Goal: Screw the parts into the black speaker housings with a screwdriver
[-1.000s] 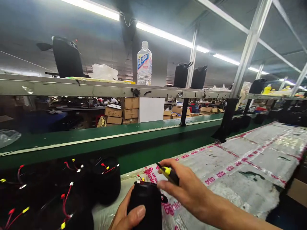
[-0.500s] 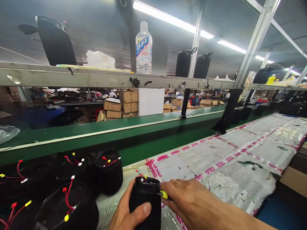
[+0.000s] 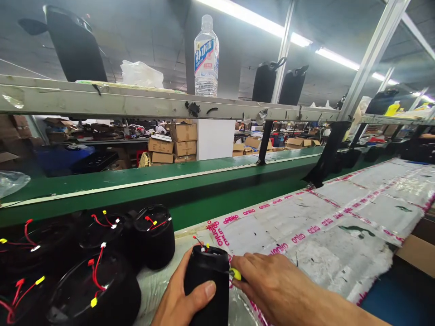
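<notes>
My left hand (image 3: 190, 296) is wrapped round a black cylindrical housing (image 3: 207, 283), with the thumb across its near side. Short wires with small red, white and yellow plugs stick up from its open top. On its right side my right hand (image 3: 268, 280) grips a small tool with a yellow-green end (image 3: 235, 274); the tool's tip meets the housing just below the rim. Fingers hide most of the tool, so its kind does not show. To the left stand several similar black housings (image 3: 154, 244) with red wires and coloured plugs.
A white sheet with pink lettering (image 3: 306, 226) covers the bench to the right. Behind runs a green conveyor belt (image 3: 217, 172). Above it, a metal shelf (image 3: 136, 102) carries a clear bottle (image 3: 206, 59), a plastic bag (image 3: 141, 74) and black speaker-like units (image 3: 265, 83). Cardboard boxes (image 3: 183, 140) are stacked beyond.
The view has tilted and shifted slightly. Both hands keep their hold, and the tool stays at the housing's right side near the rim.
</notes>
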Tool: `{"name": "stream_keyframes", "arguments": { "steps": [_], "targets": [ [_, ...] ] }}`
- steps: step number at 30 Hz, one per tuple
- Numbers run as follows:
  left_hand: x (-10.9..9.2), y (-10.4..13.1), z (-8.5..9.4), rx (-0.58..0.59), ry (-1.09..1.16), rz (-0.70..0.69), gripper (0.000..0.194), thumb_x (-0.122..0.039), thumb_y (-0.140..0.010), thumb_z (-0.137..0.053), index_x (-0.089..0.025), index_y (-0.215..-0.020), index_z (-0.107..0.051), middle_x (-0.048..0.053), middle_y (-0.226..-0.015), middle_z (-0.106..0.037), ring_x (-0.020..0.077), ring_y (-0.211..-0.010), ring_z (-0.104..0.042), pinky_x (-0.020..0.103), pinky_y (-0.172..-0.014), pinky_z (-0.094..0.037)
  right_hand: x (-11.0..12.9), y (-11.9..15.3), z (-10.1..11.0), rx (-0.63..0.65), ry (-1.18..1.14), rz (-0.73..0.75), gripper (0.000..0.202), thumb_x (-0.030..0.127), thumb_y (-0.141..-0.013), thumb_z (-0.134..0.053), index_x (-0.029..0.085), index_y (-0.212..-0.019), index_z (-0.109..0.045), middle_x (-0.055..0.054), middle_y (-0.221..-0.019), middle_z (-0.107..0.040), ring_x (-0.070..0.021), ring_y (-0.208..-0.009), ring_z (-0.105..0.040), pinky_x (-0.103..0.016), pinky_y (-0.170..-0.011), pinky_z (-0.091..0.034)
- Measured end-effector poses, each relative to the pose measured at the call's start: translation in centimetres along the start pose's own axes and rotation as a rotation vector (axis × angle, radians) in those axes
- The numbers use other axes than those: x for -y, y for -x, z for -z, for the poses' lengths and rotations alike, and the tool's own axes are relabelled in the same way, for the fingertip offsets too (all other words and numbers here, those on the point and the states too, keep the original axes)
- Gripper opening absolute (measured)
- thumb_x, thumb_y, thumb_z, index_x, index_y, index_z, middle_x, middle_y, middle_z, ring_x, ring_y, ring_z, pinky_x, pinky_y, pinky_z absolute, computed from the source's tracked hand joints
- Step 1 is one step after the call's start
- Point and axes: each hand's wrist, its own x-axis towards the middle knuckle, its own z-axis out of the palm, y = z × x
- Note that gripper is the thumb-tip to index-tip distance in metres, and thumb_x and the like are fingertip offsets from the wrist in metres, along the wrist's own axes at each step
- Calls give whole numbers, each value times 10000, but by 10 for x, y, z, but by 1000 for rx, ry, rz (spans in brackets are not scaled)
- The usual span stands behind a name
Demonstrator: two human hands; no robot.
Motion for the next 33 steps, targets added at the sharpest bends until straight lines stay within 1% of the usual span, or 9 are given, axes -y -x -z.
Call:
{"name": "stream_keyframes", "arguments": {
  "steps": [5, 10, 14, 17, 19, 24, 28, 31, 33],
  "targets": [
    [-1, 1, -1, -59, -23, 17, 827, -572, -739, -776, -230, -1425, -465, 95, -1320, -697, 353, -1233, -626, 445, -1093, -452, 0, 0, -4, 15, 15, -11, 83, 230, -1026, -501, 229, -1072, -432, -14, -857, -684, -197, -663, -682, -289, -520, -410],
    [-5, 3, -4, 0, -10, 25, 831, -566, -762, -759, -238, -1452, -433, 97, -1328, -689, 339, -1173, -655, 446, -1050, -470, 4, 1, -5, 28, 133, -24, 265, 192, -928, -616, 247, -1019, -374, 17, -769, -646, -229, -550, -656, -332, -426, -286],
    [-5, 3, -6, 19, -7, 5, 853, -546, -726, -796, -241, -1440, -443, 106, -1322, -693, 365, -1205, -643, 467, -1061, -463, 7, 2, -4, 64, 248, -10, 308, 119, -866, -593, 231, -1031, -358, 5, -743, -629, -236, -511, -635, -355, -420, -219],
    [-4, 3, -6, -27, -43, 2, 885, -560, -695, -813, -228, -1435, -459, 122, -1352, -674, 389, -1262, -606, 488, -1113, -428, 8, 1, -2, 58, 264, -16, 323, 116, -837, -583, 227, -1034, -351, 5, -731, -625, -229, -486, -622, -364, -422, -180],
    [-2, 3, -7, -69, -74, 3, 908, -574, -680, -820, -217, -1434, -463, 136, -1353, -670, 410, -1279, -590, 494, -1114, -429, 8, 1, 0, 65, 261, -4, 363, 99, -783, -579, 217, -1044, -355, -7, -740, -633, -232, -497, -629, -366, -424, -158],
    [-1, 4, -9, -131, -175, 13, 960, -598, -646, -828, -227, -1441, -438, 140, -1392, -643, 427, -1323, -547, 523, -1136, -399, 7, 1, 6, 156, 282, 33, 405, 74, -681, -551, 200, -1032, -395, -13, -729, -630, -224, -467, -608, -379, -424, -110],
    [1, 1, -14, -192, -244, -7, 917, -609, -639, -825, -240, -1408, -491, 120, -1386, -649, 420, -1315, -559, 520, -1159, -376, 6, 1, 8, 225, 302, 37, 431, 75, -651, -552, 180, -1054, -441, -19, -741, -629, -230, -477, -603, -398, -417, -108],
    [3, -1, -17, -237, -281, -2, 965, -622, -627, -828, -228, -1431, -471, 128, -1391, -648, 430, -1303, -569, 546, -1168, -366, 6, 1, 9, 253, 295, 48, 372, 87, -666, -586, 196, -1003, -473, -30, -768, -627, -233, -513, -599, -412, -410, -124],
    [3, -3, -17, -261, -294, 11, 1000, -624, -606, -843, -217, -1439, -468, 135, -1395, -649, 443, -1311, -562, 565, -1181, -350, 5, 1, 10, 238, 304, 70, 305, 118, -690, -633, 202, -951, -501, -46, -803, -626, -228, -549, -591, -408, -402, -155]
  ]
}}
